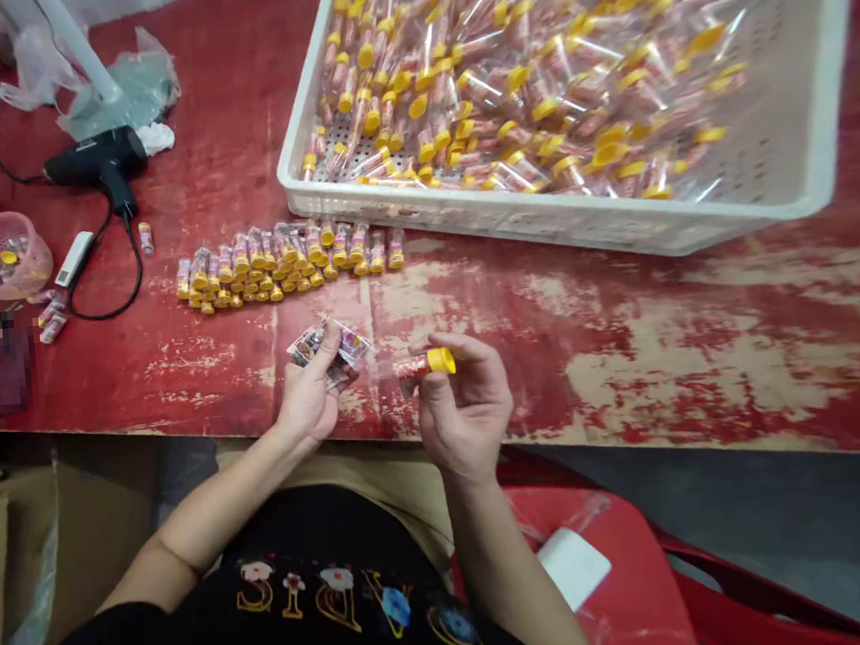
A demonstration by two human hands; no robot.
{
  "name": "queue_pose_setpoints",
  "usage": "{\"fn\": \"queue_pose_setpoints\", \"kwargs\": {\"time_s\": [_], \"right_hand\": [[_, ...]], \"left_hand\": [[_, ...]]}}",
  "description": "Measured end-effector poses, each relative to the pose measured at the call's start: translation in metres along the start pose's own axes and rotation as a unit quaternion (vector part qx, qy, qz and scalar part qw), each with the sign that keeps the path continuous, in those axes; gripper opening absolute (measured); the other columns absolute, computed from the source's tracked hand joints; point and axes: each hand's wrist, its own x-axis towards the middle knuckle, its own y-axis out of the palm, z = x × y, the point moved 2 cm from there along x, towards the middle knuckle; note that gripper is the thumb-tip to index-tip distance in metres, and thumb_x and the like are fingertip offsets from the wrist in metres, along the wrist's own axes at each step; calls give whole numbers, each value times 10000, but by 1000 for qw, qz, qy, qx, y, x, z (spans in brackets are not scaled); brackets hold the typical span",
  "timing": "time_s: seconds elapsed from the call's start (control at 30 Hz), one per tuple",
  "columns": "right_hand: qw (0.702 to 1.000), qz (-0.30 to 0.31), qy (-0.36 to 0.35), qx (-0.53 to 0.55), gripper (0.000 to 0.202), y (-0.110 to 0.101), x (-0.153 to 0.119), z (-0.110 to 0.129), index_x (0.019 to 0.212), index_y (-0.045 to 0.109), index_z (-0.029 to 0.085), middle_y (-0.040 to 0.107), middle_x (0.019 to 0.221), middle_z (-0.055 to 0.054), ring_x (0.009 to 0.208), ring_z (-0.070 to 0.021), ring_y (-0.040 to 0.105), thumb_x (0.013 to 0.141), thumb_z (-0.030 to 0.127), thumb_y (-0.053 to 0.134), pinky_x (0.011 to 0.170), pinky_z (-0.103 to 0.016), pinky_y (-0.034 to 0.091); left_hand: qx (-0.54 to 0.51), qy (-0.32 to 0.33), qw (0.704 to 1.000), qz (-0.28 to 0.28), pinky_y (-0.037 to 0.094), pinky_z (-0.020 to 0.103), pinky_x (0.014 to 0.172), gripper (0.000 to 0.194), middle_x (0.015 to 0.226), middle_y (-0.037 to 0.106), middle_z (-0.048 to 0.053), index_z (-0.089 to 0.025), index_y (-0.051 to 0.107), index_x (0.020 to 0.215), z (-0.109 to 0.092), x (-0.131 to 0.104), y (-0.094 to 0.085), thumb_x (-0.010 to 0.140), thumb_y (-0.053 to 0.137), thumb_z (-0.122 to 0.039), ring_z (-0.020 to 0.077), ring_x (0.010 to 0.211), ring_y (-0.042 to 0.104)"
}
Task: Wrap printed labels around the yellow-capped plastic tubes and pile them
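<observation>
A single small tube (413,366) is just below the middle of the frame, over the near edge of the bench (666,352). The right hand (469,409) pinches it between the thumb and the fingers, with the other fingers loosely curved behind. Its long axis runs nearly level across the frame: the yellow cap (441,361) is at the right end, tilted slightly up, and the clear end points left, out past the fingertips.

That clear end faces the left hand (311,398), which is to the left at almost the same height in the frame. This hand is pinching too, its thumb pressing a few flat printed film pieces (355,344) onto the fingers beneath. The pieces fan out past the thumb on both sides, and their right-hand corner is the part nearest the tube. The two look near each other but apart, with a narrow strip of red bench showing between. The right hand is the one nearer the tube, since it holds it; the left hand is nearer the clear end than the cap.

Beyond both hands, left of centre, a cluster of capped tubes (274,261) lies on the bench, closer to the left hand.
</observation>
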Motion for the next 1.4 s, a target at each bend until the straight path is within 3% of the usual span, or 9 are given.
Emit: {"fn": "queue_pose_setpoints", "kwargs": {"time_s": [0.17, 0.33, 0.5, 0.67, 0.83, 1.0, 1.1, 1.23, 1.4], "right_hand": [[999, -22, 5, 35, 238, 1, 0, -6, 1119, 656, 267, 674, 1017, -24, 711, -90, 637, 883, 270, 682, 633, -225, 563], [999, -37, -31, 0, 278, -4, -9, -7, 1144, 648, 266, 670, 1090, -48, 904, -154, 680, 873, 206, 671, 713, -294, 616], [991, 42, -86, -97, 272, -14, -12, 1, 1056, 713, 226, 700, 1040, -75, 1010, -201, 677, 799, 138, 729, 834, -357, 603], [999, 29, 32, -10, 232, -27, -8, -1, 1052, 707, 217, 701, 990, -73, 867, -182, 683, 821, 244, 696, 662, -290, 573], [972, 74, 220, 14, 287, -6, 1, -21, 1006, 725, 182, 607, 720, -5, 547, -98, 483, 825, 390, 643, 489, -232, 392], [979, 83, 156, -105, 234, 18, 7, -29, 745, 658, 180, 541, 696, 19, 658, -97, 488, 833, 395, 681, 620, -226, 405], [972, 111, 196, -73, 351, 18, 3, -28, 709, 603, 182, 491, 643, 33, 566, -75, 432, 867, 492, 641, 536, -211, 358], [953, 59, 283, 92, 370, 7, 0, -17, 861, 574, 227, 455, 601, 55, 494, -80, 397, 856, 596, 607, 434, -194, 301], [973, 48, 205, 96, 271, 9, 1, -4, 1000, 568, 264, 490, 721, 32, 588, -100, 505, 901, 517, 586, 505, -222, 426]], "left_hand": [[8, -29, 1000, -4, 469, 187, 522, 485, 663, 658, -47, -149, 599, 775, -1, -2, -1, 499, 946, -347, 72, 533, 594], [13, -64, 998, 16, 524, 205, 565, 414, 736, 700, -14, -146, 646, 826, 0, -1, -5, 601, 901, -381, 85, 572, 631], [22, -38, 999, -1, 530, 205, 574, 364, 706, 694, -19, -137, 645, 796, -3, 4, -8, 616, 897, -328, 83, 565, 631], [10, -43, 999, -13, 552, 242, 621, 292, 753, 724, 2, -139, 671, 820, -6, 8, -10, 635, 878, -228, 129, 651, 686], [-8, -41, 999, 22, 539, 228, 623, 288, 752, 724, -1, -133, 685, 825, 3, 4, -10, 616, 874, -188, 107, 633, 663], [26, 39, 999, 15, 484, 205, 557, 402, 678, 667, -37, -134, 628, 734, 12, 3, -15, 518, 930, -287, 72, 552, 592], [17, 95, 995, -27, 433, 185, 513, 487, 587, 584, -77, -156, 542, 684, 9, 9, -21, 512, 929, -397, 49, 497, 536], [15, 67, 996, -50, 435, 187, 510, 546, 606, 593, -72, -167, 538, 729, 2, 13, -25, 488, 925, -468, 52, 493, 540], [26, 31, 999, -15, 471, 197, 532, 534, 635, 621, -57, -166, 556, 745, -1, 10, -26, 498, 925, -462, 69, 520, 577]]}}
